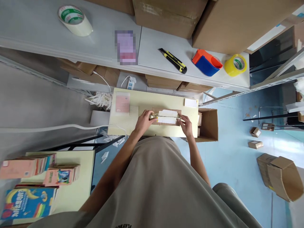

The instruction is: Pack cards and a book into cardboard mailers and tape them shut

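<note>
On the cream table [137, 104], my left hand [143, 122] closes its fingers on the left end of a slim gold-coloured rod-like thing [167, 116]. My right hand [186, 126] pinches its other end. The thing lies level between both hands; its exact kind is too small to tell. Beneath it are a white sheet or label [167, 120] and a flat brown cardboard piece [155, 121].
A pink booklet [122, 103] and a small white box [190, 103] lie on the table. The shelf holds a box cutter [173, 60], an orange-blue tape dispenser [206, 62] and tape rolls [235, 65]. An open carton [209, 125] stands right; books [28, 202] are left.
</note>
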### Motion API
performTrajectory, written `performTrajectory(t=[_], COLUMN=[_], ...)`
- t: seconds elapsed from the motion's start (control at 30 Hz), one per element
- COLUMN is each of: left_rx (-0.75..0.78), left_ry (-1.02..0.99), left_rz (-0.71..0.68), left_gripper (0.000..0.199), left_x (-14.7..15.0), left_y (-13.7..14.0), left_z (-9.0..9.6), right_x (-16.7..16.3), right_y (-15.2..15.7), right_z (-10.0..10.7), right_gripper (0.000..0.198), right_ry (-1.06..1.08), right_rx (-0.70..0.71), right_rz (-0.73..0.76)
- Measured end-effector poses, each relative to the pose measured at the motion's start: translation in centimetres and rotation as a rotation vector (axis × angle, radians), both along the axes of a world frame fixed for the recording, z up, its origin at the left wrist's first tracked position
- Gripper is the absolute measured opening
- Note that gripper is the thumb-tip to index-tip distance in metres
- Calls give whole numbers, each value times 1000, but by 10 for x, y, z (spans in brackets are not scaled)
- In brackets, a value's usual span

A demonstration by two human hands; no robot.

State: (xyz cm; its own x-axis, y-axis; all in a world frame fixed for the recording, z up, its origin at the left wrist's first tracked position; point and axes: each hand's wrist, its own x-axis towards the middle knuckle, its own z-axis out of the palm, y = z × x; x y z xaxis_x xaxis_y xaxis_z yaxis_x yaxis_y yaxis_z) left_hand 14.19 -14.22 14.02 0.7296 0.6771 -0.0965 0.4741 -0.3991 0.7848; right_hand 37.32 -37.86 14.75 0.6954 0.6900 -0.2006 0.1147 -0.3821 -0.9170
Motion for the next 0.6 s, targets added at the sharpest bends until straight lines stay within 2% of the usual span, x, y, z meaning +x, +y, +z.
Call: performTrajectory(t=[0.27,0.6], left_rx=[-81,-364], left_ry=[-69,-241], left_rz=[136,330], left_gripper=[32,43], left_x=[3,8], left_y=[-8,-19], left_z=[-13,-41], right_x=[4,-4], right_y=[-5,-8], right_z=[-19,-30], right_gripper=[69,68], right_ry=[-6,-92], right_rx=[-13,-31], right_rz=[-33,3])
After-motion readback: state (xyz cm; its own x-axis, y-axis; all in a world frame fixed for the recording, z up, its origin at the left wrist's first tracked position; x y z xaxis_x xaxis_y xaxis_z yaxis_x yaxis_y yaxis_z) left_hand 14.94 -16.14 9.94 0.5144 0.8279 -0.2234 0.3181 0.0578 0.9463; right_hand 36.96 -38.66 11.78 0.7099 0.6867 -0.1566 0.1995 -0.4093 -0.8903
